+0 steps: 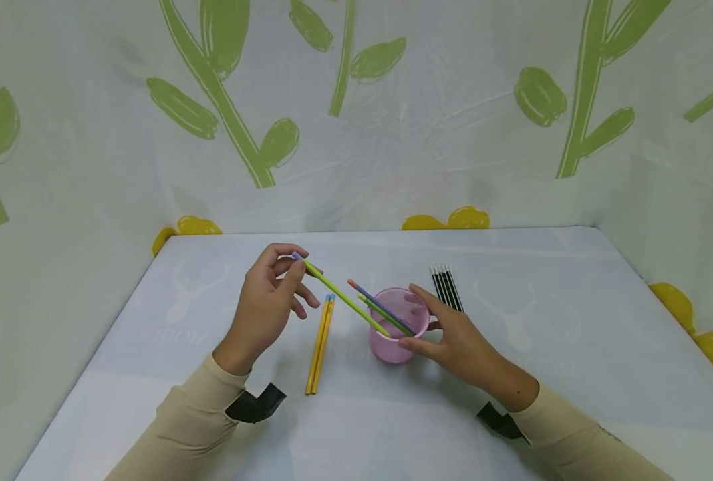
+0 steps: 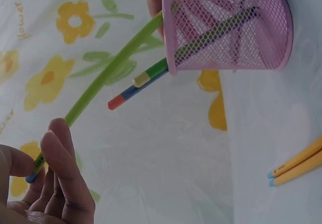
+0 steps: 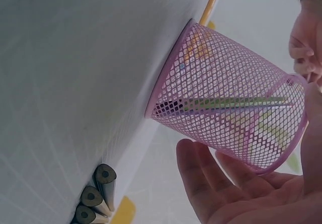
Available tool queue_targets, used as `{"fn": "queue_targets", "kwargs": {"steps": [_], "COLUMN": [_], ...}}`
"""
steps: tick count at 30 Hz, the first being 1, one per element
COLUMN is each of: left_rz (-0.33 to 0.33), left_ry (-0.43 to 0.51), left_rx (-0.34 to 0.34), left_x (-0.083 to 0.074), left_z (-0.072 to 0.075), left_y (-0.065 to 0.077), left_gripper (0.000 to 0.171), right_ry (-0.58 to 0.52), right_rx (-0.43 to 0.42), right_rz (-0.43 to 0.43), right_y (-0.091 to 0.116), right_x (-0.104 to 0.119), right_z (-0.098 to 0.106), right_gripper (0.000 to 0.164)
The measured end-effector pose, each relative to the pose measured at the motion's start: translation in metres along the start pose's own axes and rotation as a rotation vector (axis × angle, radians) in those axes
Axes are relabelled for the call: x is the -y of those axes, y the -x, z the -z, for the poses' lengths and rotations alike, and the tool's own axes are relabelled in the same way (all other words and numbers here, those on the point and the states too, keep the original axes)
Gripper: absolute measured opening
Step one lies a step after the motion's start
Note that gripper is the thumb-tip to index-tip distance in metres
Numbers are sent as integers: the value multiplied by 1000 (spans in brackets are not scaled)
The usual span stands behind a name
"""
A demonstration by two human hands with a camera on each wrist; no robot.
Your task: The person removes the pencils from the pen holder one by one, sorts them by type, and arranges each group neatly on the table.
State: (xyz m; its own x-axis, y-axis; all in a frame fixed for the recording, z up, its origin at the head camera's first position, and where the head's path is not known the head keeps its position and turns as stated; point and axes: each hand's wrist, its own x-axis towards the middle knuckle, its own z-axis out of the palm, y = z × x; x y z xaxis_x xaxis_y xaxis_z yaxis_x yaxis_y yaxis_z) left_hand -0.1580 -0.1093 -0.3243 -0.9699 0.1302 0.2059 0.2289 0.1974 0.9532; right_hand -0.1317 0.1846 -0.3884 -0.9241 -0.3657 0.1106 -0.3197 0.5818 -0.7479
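Between thumb and fingertips, my left hand (image 1: 262,304) pinches a light green pencil (image 1: 344,298) near its blue-purple end. That pencil slants down to the right, its far end at the mouth of a pink mesh pencil cup (image 1: 390,350). My right hand (image 1: 467,347) holds the cup at its right side, with the thumb by the near rim and the fingers around the far side. Inside the cup lean a green pencil (image 2: 151,73) with a pale end and a blue pencil (image 2: 130,91) with a red end. The cup stands on the table in the right wrist view.
Two yellow pencils (image 1: 319,347) with blue ends lie side by side left of the cup. Several black pencils (image 1: 447,287) lie in a row behind my right hand. A pale cloth covers the table (image 1: 392,427), and a leaf-patterned curtain (image 1: 428,133) rises behind it.
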Motion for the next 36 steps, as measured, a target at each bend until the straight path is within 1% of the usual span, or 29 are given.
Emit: {"fn": "queue_targets", "kwargs": {"steps": [2,7,11,14,19,27,30,32,36], "left_rz": [-5,-44,-71,-73,-31,32,70,108,169], "left_ry": [11,31,38,25,7,-54,-85,-109,-173], "left_rx": [-23,-63,-71,-57,-27,49,85,109,158], "left_x": [-1,-4,-5,-5,1,16,23,29,40], "left_z": [2,9,15,16,15,9,7,6,3], "left_y": [0,0,-2,-3,-6,-18,-21,-22,-25], "left_gripper": [21,20,20,21,23,24,26,27,27], "right_ry": [4,6,6,2,2,7,11,16,14], "right_rx": [0,1,8,7,9,5,6,7,7], "right_rz": [-1,-12,-19,-18,-29,-28,-32,-36,-29], "right_y": [0,-1,0,0,0,0,0,0,0], "right_x": [0,-1,-2,-2,-2,-1,0,0,0], "right_z": [0,0,0,0,0,0,0,0,0], "right_gripper": [90,90,90,90,90,89,89,89,90]}}
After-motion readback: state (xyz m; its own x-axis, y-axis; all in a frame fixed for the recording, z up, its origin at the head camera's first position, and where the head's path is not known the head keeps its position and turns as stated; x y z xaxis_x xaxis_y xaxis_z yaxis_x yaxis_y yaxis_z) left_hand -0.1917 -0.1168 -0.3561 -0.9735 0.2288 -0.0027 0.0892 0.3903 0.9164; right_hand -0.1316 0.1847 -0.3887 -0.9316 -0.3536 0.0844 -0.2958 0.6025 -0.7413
